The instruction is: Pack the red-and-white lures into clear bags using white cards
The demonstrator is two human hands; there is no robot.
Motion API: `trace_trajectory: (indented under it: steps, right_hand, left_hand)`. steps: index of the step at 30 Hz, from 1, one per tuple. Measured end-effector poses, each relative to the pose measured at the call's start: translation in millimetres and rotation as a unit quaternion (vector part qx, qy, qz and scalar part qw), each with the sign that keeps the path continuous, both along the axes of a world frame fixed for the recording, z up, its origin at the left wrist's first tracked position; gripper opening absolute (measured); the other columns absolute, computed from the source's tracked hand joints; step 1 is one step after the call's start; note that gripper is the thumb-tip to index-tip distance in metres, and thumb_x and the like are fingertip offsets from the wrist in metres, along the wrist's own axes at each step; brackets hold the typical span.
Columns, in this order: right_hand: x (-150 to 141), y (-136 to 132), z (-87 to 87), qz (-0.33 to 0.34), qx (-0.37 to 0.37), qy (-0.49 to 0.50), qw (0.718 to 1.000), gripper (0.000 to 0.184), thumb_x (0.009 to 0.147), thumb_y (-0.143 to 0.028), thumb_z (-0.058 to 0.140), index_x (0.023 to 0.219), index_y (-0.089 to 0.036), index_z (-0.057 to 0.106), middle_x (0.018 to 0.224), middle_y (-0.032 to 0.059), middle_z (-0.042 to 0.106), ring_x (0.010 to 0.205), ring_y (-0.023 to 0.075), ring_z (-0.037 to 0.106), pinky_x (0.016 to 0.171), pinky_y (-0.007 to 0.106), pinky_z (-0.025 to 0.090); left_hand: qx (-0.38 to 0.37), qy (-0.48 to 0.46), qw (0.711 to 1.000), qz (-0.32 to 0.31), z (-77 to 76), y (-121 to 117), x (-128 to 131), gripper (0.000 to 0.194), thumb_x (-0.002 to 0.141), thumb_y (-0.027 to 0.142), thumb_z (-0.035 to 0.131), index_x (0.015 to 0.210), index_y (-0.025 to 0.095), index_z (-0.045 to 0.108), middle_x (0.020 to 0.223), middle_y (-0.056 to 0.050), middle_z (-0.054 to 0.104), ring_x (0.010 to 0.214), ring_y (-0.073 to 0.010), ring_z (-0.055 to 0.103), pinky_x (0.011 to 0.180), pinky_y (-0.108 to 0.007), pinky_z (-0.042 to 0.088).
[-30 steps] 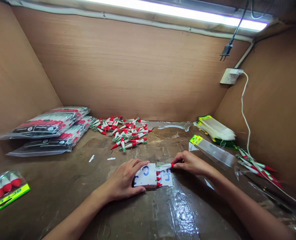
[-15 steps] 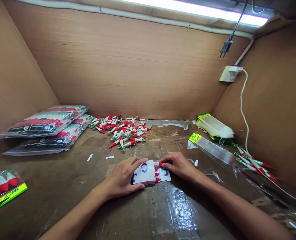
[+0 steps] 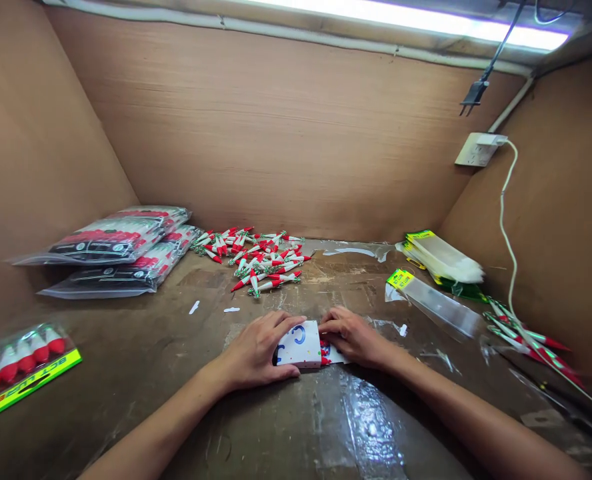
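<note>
My left hand (image 3: pixel 259 350) lies curled over a small white card holder (image 3: pixel 300 345) printed with blue letters, pressing it to the worn bench top (image 3: pixel 356 427). Red tips of red-and-white floats (image 3: pixel 323 352) stick out of the holder's right side. My right hand (image 3: pixel 352 335) rests against that side, fingers bent onto the float tips. A loose pile of red-and-white floats (image 3: pixel 259 259) lies farther back in the middle.
Stacked clear bags of packed floats (image 3: pixel 121 250) lie at the back left. A filled pack with a yellow-green header (image 3: pixel 23 367) sits at the near left. Empty clear sleeves (image 3: pixel 439 257) and one single sleeve (image 3: pixel 433 303) lie right, beside several long floats (image 3: pixel 531 340) and a white cable (image 3: pixel 509 233).
My right hand moved left, pushing the float it held by the tip into the white holder; only red tips show now. My left hand stayed on the holder.
</note>
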State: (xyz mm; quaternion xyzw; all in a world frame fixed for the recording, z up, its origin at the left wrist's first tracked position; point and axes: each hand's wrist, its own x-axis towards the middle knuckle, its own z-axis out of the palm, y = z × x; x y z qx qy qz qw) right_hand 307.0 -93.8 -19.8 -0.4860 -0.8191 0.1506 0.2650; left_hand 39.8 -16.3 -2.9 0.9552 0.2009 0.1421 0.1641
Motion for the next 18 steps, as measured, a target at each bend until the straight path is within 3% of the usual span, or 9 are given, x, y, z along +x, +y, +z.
trace_trajectory:
  steps: [3, 6, 9, 11, 14, 18]
  right_hand:
    - [10.0, 11.8, 12.9, -0.031, -0.010, 0.029, 0.999, 0.020, 0.094, -0.024, 0.057, 0.105, -0.023, 0.074, 0.095, 0.0056, 0.069, 0.087, 0.0176, 0.063, 0.078, 0.027, 0.047]
    - [5.1, 41.9, 33.0, -0.090, 0.026, 0.021, 0.995, 0.022, 0.096, -0.028, 0.054, 0.094, -0.020, 0.075, 0.088, 0.0054, 0.070, 0.080, 0.0171, 0.063, 0.074, 0.027, 0.046]
    - [-25.5, 85.0, 55.1, -0.095, 0.088, -0.059, 0.990, 0.021, 0.096, -0.030, 0.054, 0.096, -0.021, 0.074, 0.090, 0.0057, 0.069, 0.085, 0.0182, 0.062, 0.078, 0.028, 0.046]
    - [-53.4, 114.7, 66.0, -0.101, 0.111, -0.138, 0.979, 0.020, 0.095, -0.031, 0.055, 0.102, -0.023, 0.072, 0.102, 0.0074, 0.069, 0.098, 0.0207, 0.061, 0.084, 0.030, 0.045]
    - [-88.6, 151.9, 71.7, -0.132, 0.092, -0.228, 0.960, 0.020, 0.091, -0.025, 0.058, 0.106, -0.019, 0.070, 0.112, 0.0134, 0.066, 0.105, 0.0256, 0.060, 0.083, 0.032, 0.047]
    - [-105.2, 181.1, 64.8, -0.144, 0.071, -0.238, 0.958, 0.019, 0.088, -0.011, 0.053, 0.092, -0.013, 0.071, 0.098, 0.0172, 0.069, 0.094, 0.0264, 0.064, 0.077, 0.031, 0.047]
  left_hand:
    - [-0.001, -0.006, 1.000, -0.003, 0.3, -1.6, -1.3, 0.086, 0.071, 0.054, 0.077, 0.144, 0.030, 0.039, 0.125, -0.009, 0.054, 0.109, -0.0295, 0.056, 0.095, -0.043, 0.047]
    - [-0.002, -0.016, 1.000, -0.011, 0.3, -2.8, -2.8, 0.090, 0.070, 0.061, 0.075, 0.146, 0.031, 0.037, 0.130, -0.010, 0.052, 0.114, -0.0305, 0.054, 0.099, -0.044, 0.045]
    - [0.000, -0.019, 1.000, -0.007, 1.5, -3.3, -4.8, 0.086, 0.074, 0.065, 0.070, 0.146, 0.030, 0.038, 0.132, -0.010, 0.051, 0.117, -0.0304, 0.053, 0.101, -0.045, 0.044]
    - [0.004, -0.017, 1.000, -0.001, 3.5, -3.4, -6.8, 0.082, 0.078, 0.066, 0.065, 0.146, 0.030, 0.038, 0.131, -0.010, 0.051, 0.117, -0.0303, 0.053, 0.102, -0.045, 0.044]
    - [0.011, -0.016, 1.000, 0.010, 7.1, -4.2, -9.8, 0.080, 0.079, 0.066, 0.064, 0.145, 0.030, 0.039, 0.131, -0.009, 0.052, 0.117, -0.0304, 0.053, 0.101, -0.045, 0.044]
    - [0.020, -0.017, 1.000, 0.015, 8.1, -5.0, -12.2, 0.081, 0.077, 0.066, 0.066, 0.145, 0.031, 0.040, 0.128, -0.009, 0.054, 0.113, -0.0300, 0.054, 0.099, -0.044, 0.045]
